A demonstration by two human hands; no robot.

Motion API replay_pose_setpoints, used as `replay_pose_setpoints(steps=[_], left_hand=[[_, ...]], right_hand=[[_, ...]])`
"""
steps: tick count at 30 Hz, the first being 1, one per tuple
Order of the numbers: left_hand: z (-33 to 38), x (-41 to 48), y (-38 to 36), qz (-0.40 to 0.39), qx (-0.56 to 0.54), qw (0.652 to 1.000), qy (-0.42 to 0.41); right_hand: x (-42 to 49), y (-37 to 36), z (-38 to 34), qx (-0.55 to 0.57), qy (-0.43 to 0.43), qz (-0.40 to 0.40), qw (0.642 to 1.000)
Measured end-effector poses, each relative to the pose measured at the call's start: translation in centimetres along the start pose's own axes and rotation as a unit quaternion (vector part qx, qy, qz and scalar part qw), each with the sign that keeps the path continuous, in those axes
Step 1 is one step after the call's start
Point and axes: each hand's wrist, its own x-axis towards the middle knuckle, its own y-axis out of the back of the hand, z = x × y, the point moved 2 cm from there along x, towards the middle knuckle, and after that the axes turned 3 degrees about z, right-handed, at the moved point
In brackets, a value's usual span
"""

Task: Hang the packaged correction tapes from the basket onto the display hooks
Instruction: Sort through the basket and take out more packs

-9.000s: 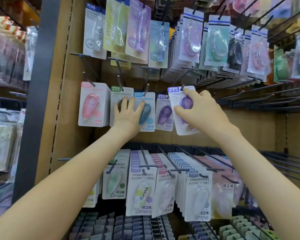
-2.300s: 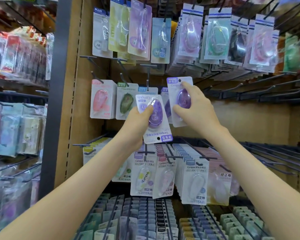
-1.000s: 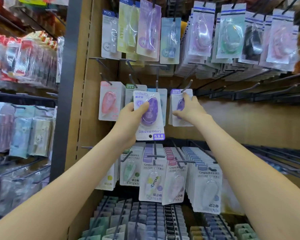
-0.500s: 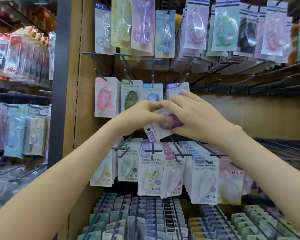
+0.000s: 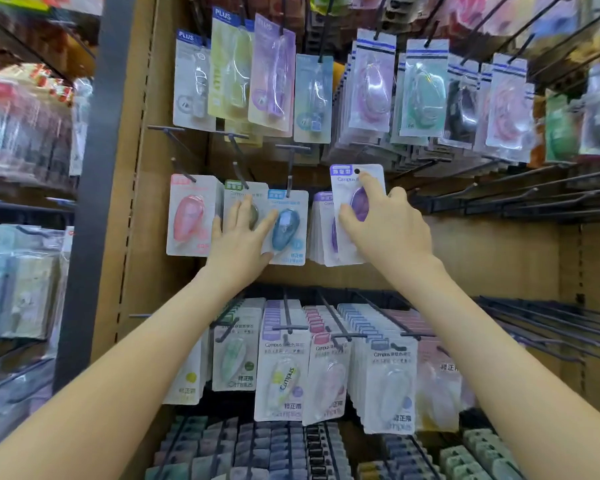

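As right hand [image 5: 385, 230] grips purple pkg [image 5: 343, 190], green pkg [image 5: 235, 196] half-hidden

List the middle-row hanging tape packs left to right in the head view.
Pink correction-tape blister card → green tape card → blue tape card → hung purple tape cards → purple tape card pinched by the right hand.

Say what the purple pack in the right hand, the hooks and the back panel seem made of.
Purple pack: white printed card with a clear blister, probably plastic, glossy over the purple dispenser. Hooks: thin dark rods, likely coated metal wire, matte. Back panel: flat tan wood-look board; laminate or real wood, cannot tell.
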Motion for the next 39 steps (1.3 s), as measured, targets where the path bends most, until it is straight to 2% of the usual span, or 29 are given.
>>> replay_pose_setpoints(steps=[3, 8, 12, 17, 20, 23, 25, 30, 33, 36, 39], left_hand=[[0.0, 0.6, -0.2, -0.035, 0.015, 0.999, -0.003], [0.4, 1.1, -1.2, -0.044, 0.002, 0.999, -0.014], [0.7, 1.6, -1.8, -0.058, 0.021, 0.998, -0.020], [0.6, 2.1, -2.4, -0.054, 0.027, 0.998, -0.036], [0.4, 2.1, -2.2, -0.066, 0.011, 0.997, -0.040], [0.5, 1.1, -0.9, -0.055, -0.038, 0.997, -0.034], [0.9, -0.3, 0.1, -0.034, -0.072, 0.996, -0.027], [3.6, -7.3, 3.1, 0.078, -0.148, 0.985, -0.032], [6.5, -14.1, 3.8, 0.157, -0.192, 0.968, -0.045], [10.2, -23.4, 3.6, 0.126, -0.219, 0.966, -0.051], [13.6, -35.1, 1.8, 0.031, -0.259, 0.965, -0.038]], right_hand=[[-0.1, 0.5, -0.1, -0.009, -0.005, -0.019, 1.000], [-0.4, -0.1, 0.6, -0.039, -0.015, -0.095, 0.995], [0.8, -3.2, 1.4, 0.002, -0.047, -0.141, 0.989], [2.6, -8.1, 1.0, 0.073, -0.096, -0.160, 0.980], [2.8, -9.7, 0.7, 0.051, -0.123, -0.159, 0.978], [1.7, -9.0, 0.8, 0.017, -0.107, -0.154, 0.982], [0.1, -7.4, 0.7, 0.019, -0.057, -0.143, 0.988], [-6.9, -2.2, 0.1, 0.033, 0.059, -0.097, 0.993], [-13.8, 0.4, 0.7, 0.093, 0.104, -0.049, 0.989], [-22.9, 1.8, 2.4, 0.149, 0.137, -0.015, 0.979], [-34.1, 1.5, 5.4, 0.177, 0.122, -0.098, 0.972]])
